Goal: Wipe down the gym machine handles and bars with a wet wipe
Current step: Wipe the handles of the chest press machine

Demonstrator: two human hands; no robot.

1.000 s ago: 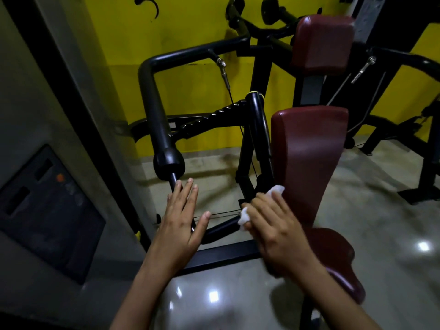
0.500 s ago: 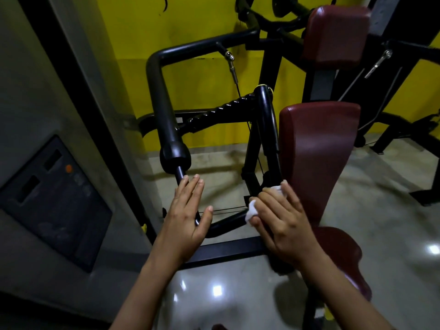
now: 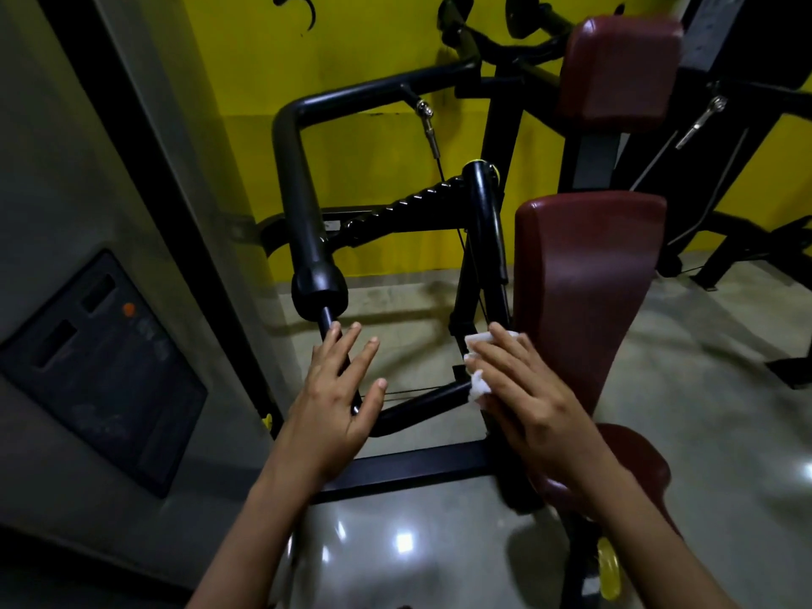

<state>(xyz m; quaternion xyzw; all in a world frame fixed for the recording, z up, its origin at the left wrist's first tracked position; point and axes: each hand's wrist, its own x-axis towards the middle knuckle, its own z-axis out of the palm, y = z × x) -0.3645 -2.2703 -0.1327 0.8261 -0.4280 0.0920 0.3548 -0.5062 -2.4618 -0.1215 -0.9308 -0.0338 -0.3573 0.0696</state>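
Progress is reading as partial, as far as we are able to judge. At the left, the large bent arm [image 3: 299, 191] and its black collar [image 3: 320, 285] are standing clear of both hands, and we are treating them as probably outstanding. Next, we are resting the left hand [image 3: 338, 402] on the thin handle rod [image 3: 327, 322], fingers straight and spread, gripping nothing. The lower bar [image 3: 417, 404] is running from there to the wet wipe [image 3: 478, 386]. We are pressing the wipe against the foot of the upright bar [image 3: 483, 222], just beside the maroon back pad [image 3: 584, 279]. The right hand [image 3: 527, 389] is lying flat over it, fingers extended rather than curled. No bar is showing a wet trace, so we are not confirming any as finished.
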